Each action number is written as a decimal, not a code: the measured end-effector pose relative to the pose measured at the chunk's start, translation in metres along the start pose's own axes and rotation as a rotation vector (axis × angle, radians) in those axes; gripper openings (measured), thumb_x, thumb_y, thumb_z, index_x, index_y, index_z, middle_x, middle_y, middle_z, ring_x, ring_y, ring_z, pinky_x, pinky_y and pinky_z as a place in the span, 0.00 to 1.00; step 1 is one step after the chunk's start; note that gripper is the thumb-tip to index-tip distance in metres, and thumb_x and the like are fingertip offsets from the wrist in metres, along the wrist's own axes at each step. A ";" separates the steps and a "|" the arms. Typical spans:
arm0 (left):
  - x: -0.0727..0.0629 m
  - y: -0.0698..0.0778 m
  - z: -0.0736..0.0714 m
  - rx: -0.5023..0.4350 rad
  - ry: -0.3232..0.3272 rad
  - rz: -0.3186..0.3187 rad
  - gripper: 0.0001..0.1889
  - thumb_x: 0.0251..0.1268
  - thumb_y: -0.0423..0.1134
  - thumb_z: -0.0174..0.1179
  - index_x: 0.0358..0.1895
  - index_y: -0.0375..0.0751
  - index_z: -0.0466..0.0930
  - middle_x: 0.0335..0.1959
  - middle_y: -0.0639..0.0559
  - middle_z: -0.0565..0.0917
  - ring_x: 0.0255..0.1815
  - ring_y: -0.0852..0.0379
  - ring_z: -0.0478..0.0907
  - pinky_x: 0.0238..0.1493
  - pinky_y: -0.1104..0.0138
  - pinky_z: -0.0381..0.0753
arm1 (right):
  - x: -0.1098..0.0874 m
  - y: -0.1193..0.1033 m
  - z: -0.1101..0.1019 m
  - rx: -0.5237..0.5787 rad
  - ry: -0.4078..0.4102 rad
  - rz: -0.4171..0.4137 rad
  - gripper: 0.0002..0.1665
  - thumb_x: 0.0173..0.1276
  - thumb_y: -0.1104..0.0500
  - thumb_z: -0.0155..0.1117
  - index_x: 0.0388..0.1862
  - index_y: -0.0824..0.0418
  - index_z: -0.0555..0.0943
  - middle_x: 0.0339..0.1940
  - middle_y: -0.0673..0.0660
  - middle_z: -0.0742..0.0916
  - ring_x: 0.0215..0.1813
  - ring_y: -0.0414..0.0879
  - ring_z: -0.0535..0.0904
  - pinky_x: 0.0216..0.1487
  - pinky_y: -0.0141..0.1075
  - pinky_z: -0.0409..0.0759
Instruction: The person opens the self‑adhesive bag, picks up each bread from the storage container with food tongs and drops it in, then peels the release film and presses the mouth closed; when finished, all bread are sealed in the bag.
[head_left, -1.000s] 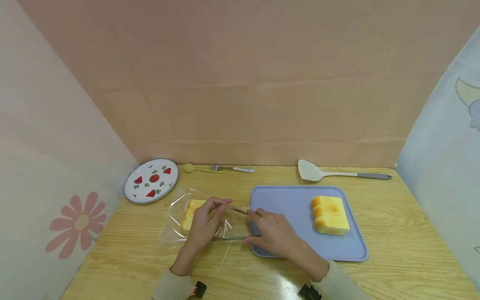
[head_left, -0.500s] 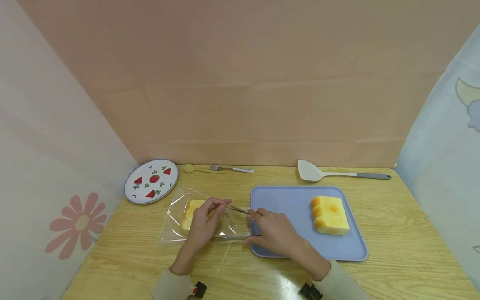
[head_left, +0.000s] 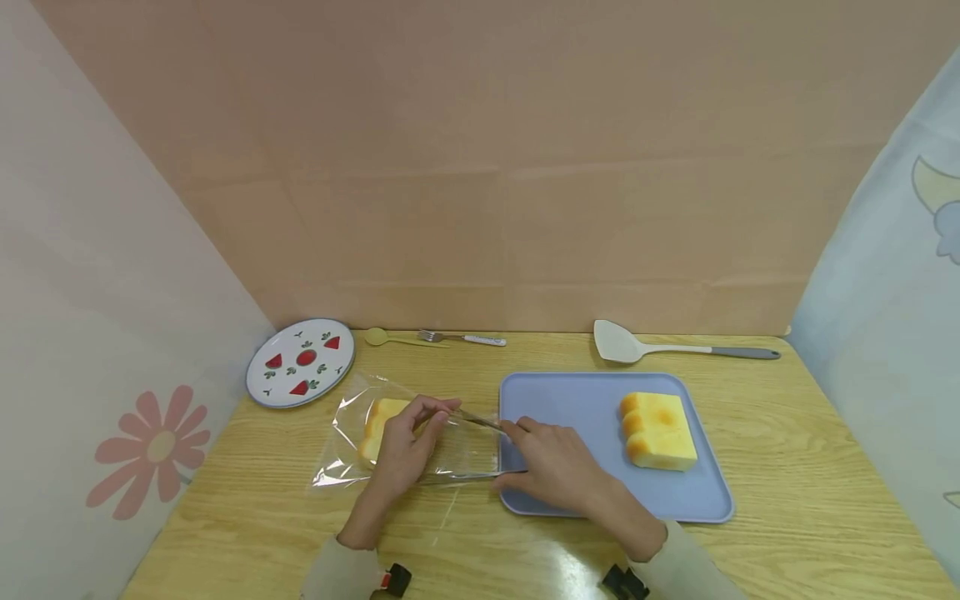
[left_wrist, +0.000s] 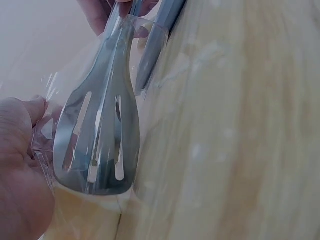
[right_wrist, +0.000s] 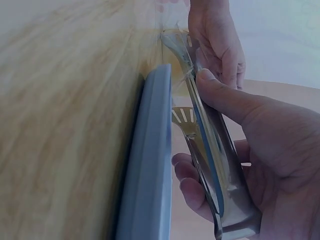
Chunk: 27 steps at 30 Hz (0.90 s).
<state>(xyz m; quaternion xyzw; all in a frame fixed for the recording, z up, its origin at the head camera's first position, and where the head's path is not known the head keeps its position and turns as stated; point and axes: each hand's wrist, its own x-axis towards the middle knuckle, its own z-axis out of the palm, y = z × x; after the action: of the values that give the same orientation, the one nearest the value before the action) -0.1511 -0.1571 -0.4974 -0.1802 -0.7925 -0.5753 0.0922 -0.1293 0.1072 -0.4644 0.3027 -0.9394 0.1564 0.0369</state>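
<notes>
- At left, bread [head_left: 379, 423] is enclosed in a bag [head_left: 344, 450],
- pinched by the left grip [head_left: 409, 437], seemingly for steadiness.
- Tongs [right_wrist: 239, 207], held by the right grip [head_left: 553, 465], are spread, perhaps propping its mouth.

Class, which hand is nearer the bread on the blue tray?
Right: the right hand is left of that bread, over the tray; the left hand is farther left.

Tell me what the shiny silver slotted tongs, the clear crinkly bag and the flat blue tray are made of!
The silver slotted tongs: metal, probably steel, smooth, with bright reflections. The clear crinkly bag: thin, glossy plastic; its folds glint and yellow, brown-edged bread shows through. The blue rectangular tray: perhaps matte plastic, from its even colour, though painted metal could look alike.
</notes>
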 end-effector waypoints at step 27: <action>0.000 0.000 -0.003 0.000 -0.001 -0.065 0.07 0.85 0.36 0.63 0.51 0.34 0.84 0.58 0.49 0.93 0.66 0.44 0.88 0.71 0.65 0.82 | -0.019 0.016 -0.024 0.018 -0.038 0.031 0.47 0.65 0.33 0.83 0.69 0.64 0.85 0.51 0.55 0.91 0.39 0.47 0.88 0.31 0.40 0.85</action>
<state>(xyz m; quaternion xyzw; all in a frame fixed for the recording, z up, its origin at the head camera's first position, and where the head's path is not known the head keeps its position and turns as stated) -0.1511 -0.1601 -0.4960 -0.1548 -0.7981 -0.5777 0.0732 -0.1238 0.1376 -0.4489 0.2915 -0.9431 0.1597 0.0141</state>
